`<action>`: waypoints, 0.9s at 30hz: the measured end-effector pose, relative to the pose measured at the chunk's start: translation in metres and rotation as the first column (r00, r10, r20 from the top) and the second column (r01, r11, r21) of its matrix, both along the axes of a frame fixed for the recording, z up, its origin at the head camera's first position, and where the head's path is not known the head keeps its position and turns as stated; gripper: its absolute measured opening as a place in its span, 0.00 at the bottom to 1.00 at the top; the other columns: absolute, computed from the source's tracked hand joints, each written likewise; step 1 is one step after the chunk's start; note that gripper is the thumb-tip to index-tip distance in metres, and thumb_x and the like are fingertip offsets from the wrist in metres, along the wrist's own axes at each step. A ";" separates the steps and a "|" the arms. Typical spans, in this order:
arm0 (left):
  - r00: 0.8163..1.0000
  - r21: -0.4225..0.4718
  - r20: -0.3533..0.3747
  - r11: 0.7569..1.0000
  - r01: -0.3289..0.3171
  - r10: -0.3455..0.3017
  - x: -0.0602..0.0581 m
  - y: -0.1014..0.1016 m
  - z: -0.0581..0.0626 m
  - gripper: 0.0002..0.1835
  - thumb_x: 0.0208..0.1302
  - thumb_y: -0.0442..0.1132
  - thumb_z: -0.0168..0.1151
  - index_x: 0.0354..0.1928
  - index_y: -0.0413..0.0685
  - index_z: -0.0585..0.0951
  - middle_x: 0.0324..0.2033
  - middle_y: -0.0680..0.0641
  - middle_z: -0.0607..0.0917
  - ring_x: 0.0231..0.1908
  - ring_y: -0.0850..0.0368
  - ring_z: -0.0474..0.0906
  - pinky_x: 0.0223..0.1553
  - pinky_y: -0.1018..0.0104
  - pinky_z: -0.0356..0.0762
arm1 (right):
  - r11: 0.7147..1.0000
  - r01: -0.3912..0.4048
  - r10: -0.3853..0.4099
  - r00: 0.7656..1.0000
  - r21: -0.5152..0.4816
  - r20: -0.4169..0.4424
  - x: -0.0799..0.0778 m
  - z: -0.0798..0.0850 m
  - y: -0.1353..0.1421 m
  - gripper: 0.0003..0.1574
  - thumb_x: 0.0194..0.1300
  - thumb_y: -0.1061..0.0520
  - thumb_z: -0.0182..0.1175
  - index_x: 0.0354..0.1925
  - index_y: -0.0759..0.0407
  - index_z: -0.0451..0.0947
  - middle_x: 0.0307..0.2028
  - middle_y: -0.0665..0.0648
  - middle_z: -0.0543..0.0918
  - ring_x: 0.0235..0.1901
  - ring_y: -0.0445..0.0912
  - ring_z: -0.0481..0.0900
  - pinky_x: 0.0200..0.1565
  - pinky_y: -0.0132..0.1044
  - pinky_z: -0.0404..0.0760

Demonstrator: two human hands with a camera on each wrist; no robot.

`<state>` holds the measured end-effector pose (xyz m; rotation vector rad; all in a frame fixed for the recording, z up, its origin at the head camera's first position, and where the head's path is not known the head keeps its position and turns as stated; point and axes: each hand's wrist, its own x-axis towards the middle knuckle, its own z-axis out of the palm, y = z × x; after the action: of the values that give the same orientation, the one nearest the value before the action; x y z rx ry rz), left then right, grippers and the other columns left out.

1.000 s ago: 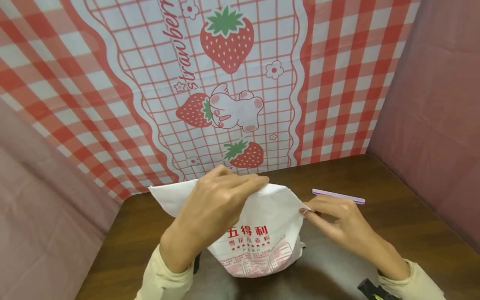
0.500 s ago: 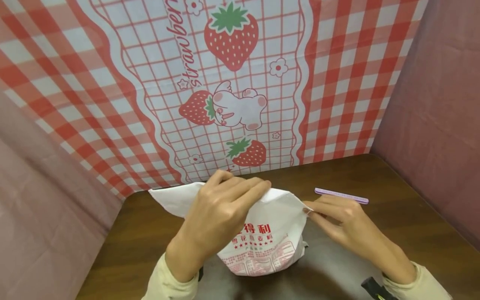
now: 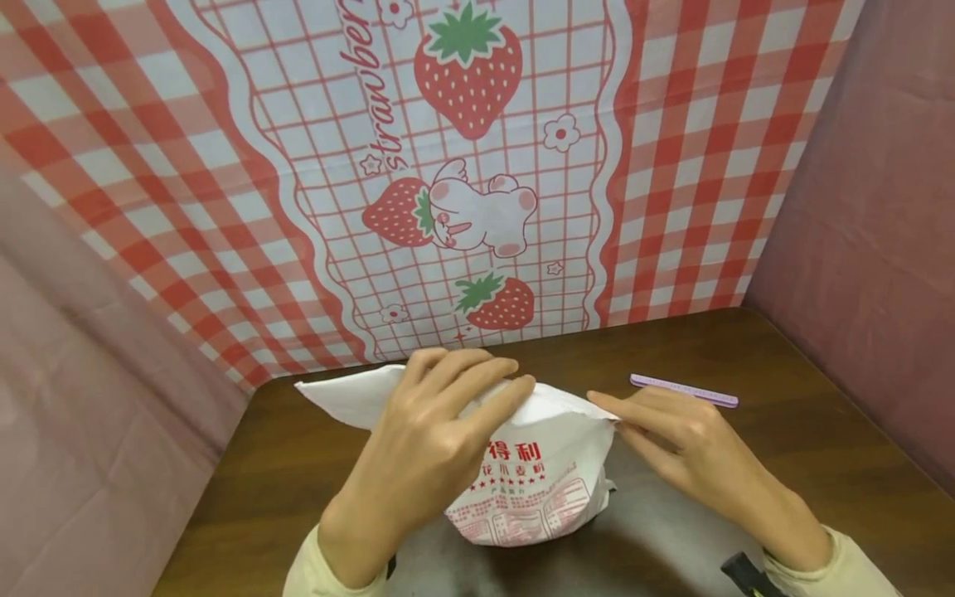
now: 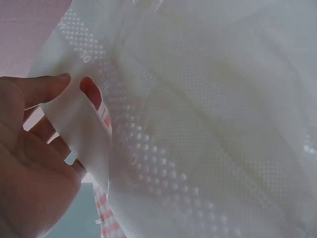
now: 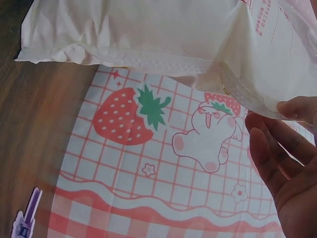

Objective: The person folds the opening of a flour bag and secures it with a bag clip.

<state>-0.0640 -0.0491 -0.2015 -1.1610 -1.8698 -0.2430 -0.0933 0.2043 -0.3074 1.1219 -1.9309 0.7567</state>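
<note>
A white flour bag (image 3: 522, 489) with red lettering stands on the table, its top flap folded over and slanting. My left hand (image 3: 425, 448) grips the flap near its middle. In the left wrist view, the thumb lies on one side of the bag's white edge (image 4: 94, 134), beside an oval hole, with the fingers behind it. My right hand (image 3: 686, 435) pinches the right corner of the flap. From the right wrist view, thumb and fingertips (image 5: 255, 121) meet at the bag's rim. The inside of the bag is hidden.
A slim purple strip (image 3: 684, 390), perhaps a bag clip, lies on the dark wooden table (image 3: 806, 431) behind my right hand. A strawberry-print cloth (image 3: 485, 207) hangs at the back. Pink curtains (image 3: 858, 191) close off both sides.
The right part of the bag's top has folded down toward me. My left fingers have spread a little along the flap. The right hand keeps its pinch on the corner.
</note>
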 end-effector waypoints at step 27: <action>0.995 0.015 0.063 0.997 -0.082 0.081 0.022 -0.006 -0.020 0.18 0.57 0.51 0.53 0.36 0.43 0.79 0.43 0.44 0.79 0.46 0.47 0.72 0.46 0.50 0.62 | 0.990 -0.027 0.077 0.929 -0.140 0.363 0.025 0.010 -0.030 0.24 0.54 0.69 0.59 0.50 0.59 0.73 0.44 0.52 0.78 0.43 0.43 0.75 0.44 0.25 0.71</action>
<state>-0.0418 -0.0551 -0.2218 -1.0739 -1.9609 -0.2522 -0.0679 0.1747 -0.2978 1.0058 -2.1241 1.1765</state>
